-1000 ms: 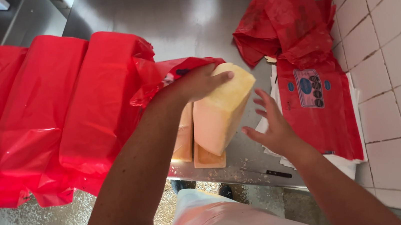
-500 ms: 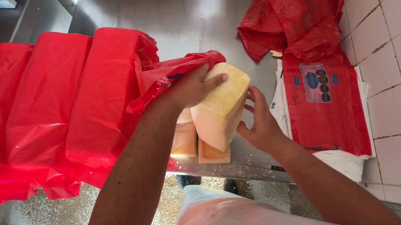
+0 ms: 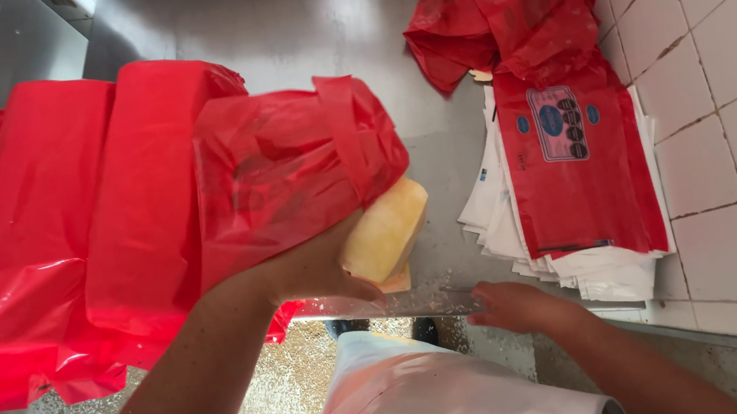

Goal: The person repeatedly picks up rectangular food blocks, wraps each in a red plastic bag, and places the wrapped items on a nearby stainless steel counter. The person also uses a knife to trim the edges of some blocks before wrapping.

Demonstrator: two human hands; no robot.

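Two hands work: your left hand [image 3: 320,268] grips the cheese block [image 3: 385,230] under a red bag [image 3: 290,165] at the counter [image 3: 292,21] edge, while your right hand [image 3: 514,304] rests empty there, free to open the bag.

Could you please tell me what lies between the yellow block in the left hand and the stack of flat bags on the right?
Only bare steel counter separates yellow block from bag stack, head view.

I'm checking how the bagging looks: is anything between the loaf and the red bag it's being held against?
Nothing visible. The left hand holds the pale loaf right at the red bag, whose plastic already drapes over the loaf's upper end. The right hand rests apart on the steel counter's edge, not in between.
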